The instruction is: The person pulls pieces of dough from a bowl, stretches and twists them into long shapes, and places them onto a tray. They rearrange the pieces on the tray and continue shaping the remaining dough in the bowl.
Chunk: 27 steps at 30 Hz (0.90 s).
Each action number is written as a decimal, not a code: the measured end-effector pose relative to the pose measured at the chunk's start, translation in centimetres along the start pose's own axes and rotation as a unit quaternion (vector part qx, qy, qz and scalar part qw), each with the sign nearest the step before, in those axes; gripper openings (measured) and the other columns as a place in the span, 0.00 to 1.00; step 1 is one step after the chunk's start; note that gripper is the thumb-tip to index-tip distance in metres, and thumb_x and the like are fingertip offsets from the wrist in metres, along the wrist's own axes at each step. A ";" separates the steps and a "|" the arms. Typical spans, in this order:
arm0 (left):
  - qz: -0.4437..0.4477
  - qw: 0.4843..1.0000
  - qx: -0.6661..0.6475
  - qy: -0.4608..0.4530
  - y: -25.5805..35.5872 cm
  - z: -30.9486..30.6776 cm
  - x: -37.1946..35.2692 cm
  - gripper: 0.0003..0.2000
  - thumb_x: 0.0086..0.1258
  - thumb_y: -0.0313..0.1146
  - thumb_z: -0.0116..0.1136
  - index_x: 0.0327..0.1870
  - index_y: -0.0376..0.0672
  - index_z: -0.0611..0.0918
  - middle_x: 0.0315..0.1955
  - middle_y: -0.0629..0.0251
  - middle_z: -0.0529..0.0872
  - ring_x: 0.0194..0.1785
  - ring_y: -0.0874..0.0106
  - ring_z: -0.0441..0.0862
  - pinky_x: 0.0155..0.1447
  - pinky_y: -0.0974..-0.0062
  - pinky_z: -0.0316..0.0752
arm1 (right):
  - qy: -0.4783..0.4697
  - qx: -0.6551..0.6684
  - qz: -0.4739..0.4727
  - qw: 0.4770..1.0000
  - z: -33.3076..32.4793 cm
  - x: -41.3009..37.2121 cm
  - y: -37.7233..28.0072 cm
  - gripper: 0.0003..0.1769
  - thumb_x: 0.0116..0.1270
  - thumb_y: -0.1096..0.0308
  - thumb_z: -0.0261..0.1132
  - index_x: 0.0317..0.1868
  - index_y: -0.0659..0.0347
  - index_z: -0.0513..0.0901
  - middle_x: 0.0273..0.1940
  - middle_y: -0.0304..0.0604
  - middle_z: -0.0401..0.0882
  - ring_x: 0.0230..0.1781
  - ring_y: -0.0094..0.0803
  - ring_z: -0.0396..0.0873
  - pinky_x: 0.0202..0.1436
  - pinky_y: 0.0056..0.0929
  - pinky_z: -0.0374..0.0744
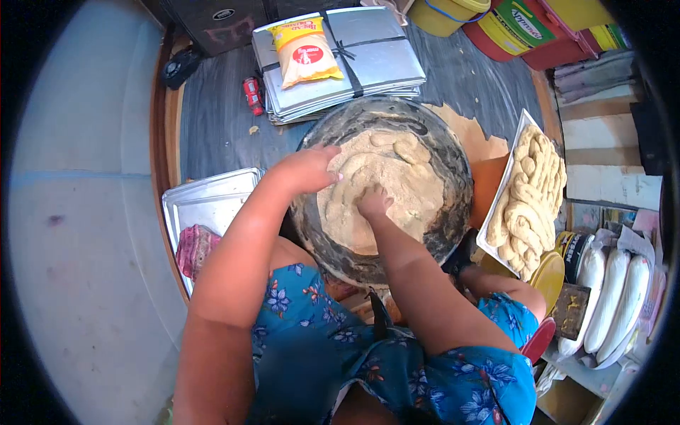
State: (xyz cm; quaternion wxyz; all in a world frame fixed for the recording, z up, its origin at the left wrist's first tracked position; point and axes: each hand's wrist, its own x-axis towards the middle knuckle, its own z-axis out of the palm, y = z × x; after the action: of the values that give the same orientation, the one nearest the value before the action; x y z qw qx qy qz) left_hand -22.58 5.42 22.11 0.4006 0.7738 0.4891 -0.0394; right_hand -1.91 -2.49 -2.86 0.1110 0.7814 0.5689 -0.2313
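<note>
A big round dark basin (453, 152) holds a bed of pale breadcrumbs (418, 184). Several coated dough strands (411, 149) lie at its far side, and others look half covered near the left. My left hand (315, 168) is over the basin's left part, thumb and fingers apart, close to the crumb-covered dough. In the middle, my right hand (375, 202) presses down into the crumbs; its fingertips are partly buried, so whether they grip anything is hidden. To the right, a tray (486, 237) carries plain twisted dough pieces (531, 198).
Stacked metal trays (382, 53) tied with black strips stand behind the basin, topped by a yellow breadcrumb bag (306, 53). A small red bottle (253, 96) lies beside them. Another tray (212, 195) with a pink cloth (195, 251) is at left. Buckets (446, 15) line the back.
</note>
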 end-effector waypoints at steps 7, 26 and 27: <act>-0.017 1.000 0.003 -0.012 0.1 -0.3 0.3 0.31 0.65 0.48 0.56 0.67 0.44 0.66 0.62 0.47 0.69 0.64 0.51 0.69 0.66 0.62 0.64 | -0.056 0.076 0.012 0.995 -0.6 0.2 -2.1 0.25 0.54 0.54 0.66 0.53 0.54 0.77 0.57 0.48 0.71 0.60 0.46 0.67 0.60 0.52 0.65; 0.002 1.000 0.009 -0.026 0.8 0.4 2.4 0.30 0.65 0.46 0.56 0.66 0.42 0.66 0.59 0.46 0.72 0.62 0.50 0.69 0.65 0.61 0.64 | -0.167 0.681 0.049 0.711 1.2 1.0 4.6 0.19 0.58 0.70 0.53 0.51 0.58 0.77 0.39 0.44 0.79 0.42 0.33 0.77 0.44 0.29 0.74; 0.010 1.000 0.011 -0.022 0.7 0.5 2.4 0.30 0.65 0.46 0.56 0.66 0.42 0.66 0.59 0.46 0.71 0.62 0.50 0.69 0.65 0.61 0.64 | -0.156 0.738 0.046 0.655 0.8 0.2 5.6 0.18 0.61 0.69 0.52 0.51 0.59 0.76 0.38 0.43 0.79 0.41 0.33 0.77 0.44 0.29 0.74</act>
State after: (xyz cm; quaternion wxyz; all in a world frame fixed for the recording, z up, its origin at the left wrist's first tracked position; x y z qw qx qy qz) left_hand -20.64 6.71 21.10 0.4034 0.7816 0.4722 -0.0577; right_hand 3.25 -4.49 -4.13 -0.4039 0.5839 0.1489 -0.6883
